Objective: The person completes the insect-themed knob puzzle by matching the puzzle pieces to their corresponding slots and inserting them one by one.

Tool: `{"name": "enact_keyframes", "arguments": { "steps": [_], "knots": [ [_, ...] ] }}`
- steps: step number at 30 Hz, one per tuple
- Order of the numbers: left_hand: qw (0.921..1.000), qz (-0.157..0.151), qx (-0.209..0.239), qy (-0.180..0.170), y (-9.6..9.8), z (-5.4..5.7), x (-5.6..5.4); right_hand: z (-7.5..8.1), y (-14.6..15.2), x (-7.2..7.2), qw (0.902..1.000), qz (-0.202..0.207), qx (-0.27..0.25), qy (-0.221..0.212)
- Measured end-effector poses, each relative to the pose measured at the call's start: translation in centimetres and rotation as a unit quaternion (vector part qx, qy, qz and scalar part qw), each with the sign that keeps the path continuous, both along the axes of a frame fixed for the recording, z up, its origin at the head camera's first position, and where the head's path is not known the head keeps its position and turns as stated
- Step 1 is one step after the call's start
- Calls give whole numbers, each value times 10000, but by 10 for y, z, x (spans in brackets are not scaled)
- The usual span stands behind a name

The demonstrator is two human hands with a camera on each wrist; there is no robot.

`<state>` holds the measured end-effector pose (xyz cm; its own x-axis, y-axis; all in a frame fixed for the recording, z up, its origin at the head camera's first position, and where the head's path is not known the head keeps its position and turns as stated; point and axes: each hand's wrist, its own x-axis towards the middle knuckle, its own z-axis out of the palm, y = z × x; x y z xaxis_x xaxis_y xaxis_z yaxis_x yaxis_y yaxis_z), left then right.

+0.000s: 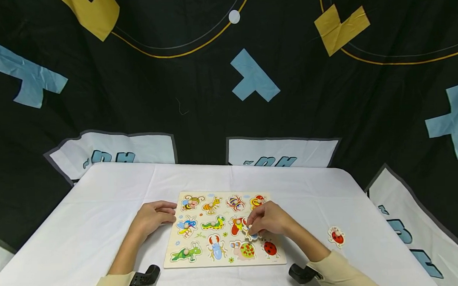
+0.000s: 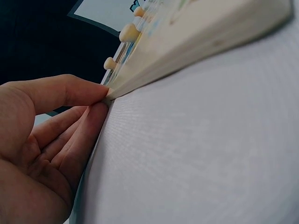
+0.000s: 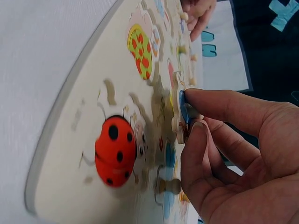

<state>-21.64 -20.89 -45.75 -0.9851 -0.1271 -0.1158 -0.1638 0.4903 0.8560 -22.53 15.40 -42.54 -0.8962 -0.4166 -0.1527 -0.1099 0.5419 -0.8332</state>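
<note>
A wooden peg puzzle board printed with insects lies flat on the table. My right hand pinches a blue-patterned puzzle piece by its knob between thumb and fingers, just over the board's right half. The piece is tilted and partly hidden by the fingers. My left hand is at the board's left edge, its fingertips touching the edge with fingers fairly straight. Near the held piece, the ladybug picture and the snail picture show without knobs.
A red ladybug piece lies on the white tablecloth right of the board. Knobbed pieces, such as the grasshopper and caterpillar, sit in the board. A black curtain hangs behind the table.
</note>
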Motion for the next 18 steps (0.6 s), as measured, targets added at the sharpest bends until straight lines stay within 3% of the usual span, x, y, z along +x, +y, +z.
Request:
{"name": "enact_keyframes", "arguments": {
  "steps": [18],
  "knots": [
    [10000,33,-56,-23,0,1,0,-5,-41,12,9997,217,-114,-52]
  ]
}}
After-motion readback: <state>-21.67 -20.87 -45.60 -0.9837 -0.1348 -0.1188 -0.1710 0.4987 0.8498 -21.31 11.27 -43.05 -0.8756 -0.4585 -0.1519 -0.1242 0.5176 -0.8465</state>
